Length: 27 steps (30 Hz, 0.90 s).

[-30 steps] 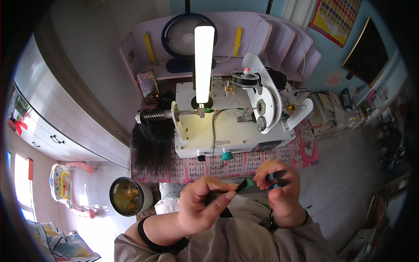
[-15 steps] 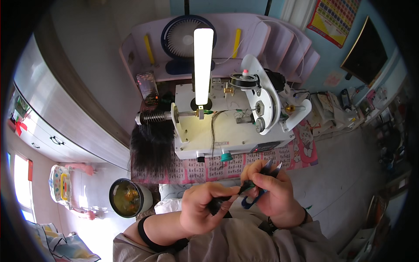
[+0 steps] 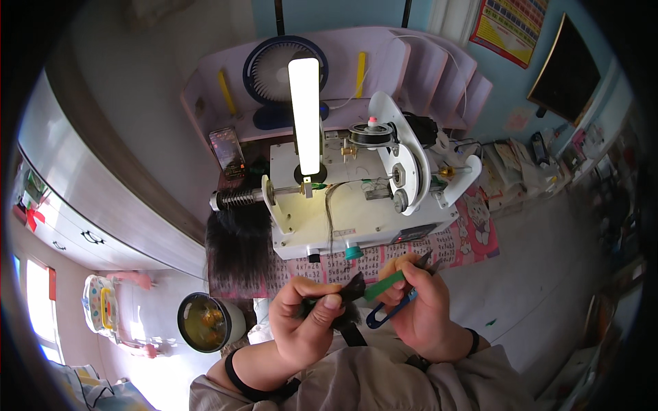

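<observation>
My left hand [image 3: 301,322] pinches a tuft of black hair [image 3: 354,289] between thumb and fingers, and more of the hair hangs below the fingers. My right hand [image 3: 426,312] is closed round a pair of small snips [image 3: 391,312] with a blue looped handle; their pointed blades stick out past the fingertips. From the same right fingers a flat green strip [image 3: 385,285] reaches toward the tuft, its end close to the hair. Whether strip and hair touch, I cannot tell. Beyond my hands stands a white winding machine [image 3: 322,233] with a few long strands hanging from its shaft.
A bright lamp [image 3: 305,116] rises over the machine. Black hair [image 3: 240,246] lies in a bundle at the table's left, near a phone [image 3: 227,152]. Behind are a blue fan [image 3: 284,72] and a lilac shelf [image 3: 199,96]. A bucket [image 3: 236,322] stands on the floor.
My hands have drawn apart, the left moving left with the hair. The green strip now shows at length from my right fingers. The view has shifted slightly.
</observation>
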Tool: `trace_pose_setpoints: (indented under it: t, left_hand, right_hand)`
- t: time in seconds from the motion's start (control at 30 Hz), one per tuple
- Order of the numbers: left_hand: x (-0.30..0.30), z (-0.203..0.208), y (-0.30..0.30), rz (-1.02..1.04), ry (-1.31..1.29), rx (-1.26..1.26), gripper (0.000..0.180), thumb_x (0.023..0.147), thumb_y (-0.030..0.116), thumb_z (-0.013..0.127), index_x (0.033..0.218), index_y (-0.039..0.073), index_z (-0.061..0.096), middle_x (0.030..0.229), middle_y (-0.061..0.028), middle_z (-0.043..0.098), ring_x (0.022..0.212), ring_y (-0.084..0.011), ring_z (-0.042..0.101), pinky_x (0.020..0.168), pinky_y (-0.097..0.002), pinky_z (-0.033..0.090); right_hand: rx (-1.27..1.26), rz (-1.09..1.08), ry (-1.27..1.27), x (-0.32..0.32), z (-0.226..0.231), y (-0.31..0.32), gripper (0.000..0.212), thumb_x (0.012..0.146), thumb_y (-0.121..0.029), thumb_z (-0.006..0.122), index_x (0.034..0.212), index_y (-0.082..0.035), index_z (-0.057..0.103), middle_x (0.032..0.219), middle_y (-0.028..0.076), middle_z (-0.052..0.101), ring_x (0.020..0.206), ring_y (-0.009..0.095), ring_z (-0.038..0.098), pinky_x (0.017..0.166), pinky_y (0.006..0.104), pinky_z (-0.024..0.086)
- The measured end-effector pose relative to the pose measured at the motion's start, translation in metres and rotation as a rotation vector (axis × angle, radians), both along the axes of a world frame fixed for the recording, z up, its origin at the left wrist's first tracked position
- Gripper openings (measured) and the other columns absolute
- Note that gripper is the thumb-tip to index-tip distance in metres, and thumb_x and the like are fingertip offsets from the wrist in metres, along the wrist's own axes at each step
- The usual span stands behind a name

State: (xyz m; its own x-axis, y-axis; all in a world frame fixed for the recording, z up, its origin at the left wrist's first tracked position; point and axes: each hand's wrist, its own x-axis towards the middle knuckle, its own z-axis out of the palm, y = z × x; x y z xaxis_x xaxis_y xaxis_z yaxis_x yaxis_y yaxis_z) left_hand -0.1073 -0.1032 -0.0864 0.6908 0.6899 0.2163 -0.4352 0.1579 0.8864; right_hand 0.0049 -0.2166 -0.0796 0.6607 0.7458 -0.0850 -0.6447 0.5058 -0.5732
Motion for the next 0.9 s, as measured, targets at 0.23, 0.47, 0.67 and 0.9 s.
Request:
trace_pose_setpoints:
  t: [0.23, 0.47, 0.67, 0.9]
  left_hand:
    - [-0.009, 0.005, 0.03, -0.02, -0.02, -0.121, 0.011, 0.086, 0.007, 0.061, 0.087, 0.0, 0.054, 0.078, -0.0045, 0.054, 0.061, -0.0094, 0.052, 0.053, -0.0227, 0.05]
    - [-0.013, -0.008, 0.064, 0.384, -0.047, -0.023, 0.015, 0.086, 0.015, 0.059, 0.095, 0.005, 0.052, 0.062, 0.0047, 0.039, 0.049, -0.0041, 0.033, 0.045, -0.0197, 0.026]
    - [0.014, -0.02, 0.019, -0.14, 0.155, 0.038, 0.025, 0.081, 0.006, 0.062, 0.102, 0.001, 0.048, 0.07, -0.0013, 0.049, 0.052, -0.0053, 0.04, 0.049, -0.02, 0.033]
    - [0.024, -0.013, 0.009, -0.286, 0.216, -0.218, 0.05, 0.067, -0.008, 0.057, 0.115, 0.001, 0.044, 0.08, -0.006, 0.057, 0.064, -0.0126, 0.054, 0.061, -0.0242, 0.042]
  right_hand:
    - [-0.408, -0.508, -0.067, 0.088, -0.062, -0.046, 0.009, 0.092, -0.016, 0.054, 0.086, -0.011, 0.049, 0.072, -0.001, 0.044, 0.058, 0.008, 0.039, 0.053, 0.0237, 0.034]
    - [-1.129, -1.793, -1.125, 0.204, -0.14, -0.188, 0.007, 0.085, -0.01, 0.061, 0.085, -0.008, 0.054, 0.081, 0.001, 0.055, 0.069, 0.013, 0.052, 0.061, 0.0255, 0.043]
    - [-1.123, -0.78, -2.035, 0.156, -0.185, -0.117, 0.021, 0.066, -0.002, 0.068, 0.083, -0.007, 0.059, 0.098, 0.003, 0.063, 0.078, 0.024, 0.061, 0.065, 0.0347, 0.049]
    - [-1.098, -0.694, -1.973, 0.148, -0.194, -0.11, 0.015, 0.068, -0.009, 0.07, 0.079, -0.006, 0.06, 0.098, 0.006, 0.065, 0.077, 0.025, 0.061, 0.065, 0.036, 0.049]
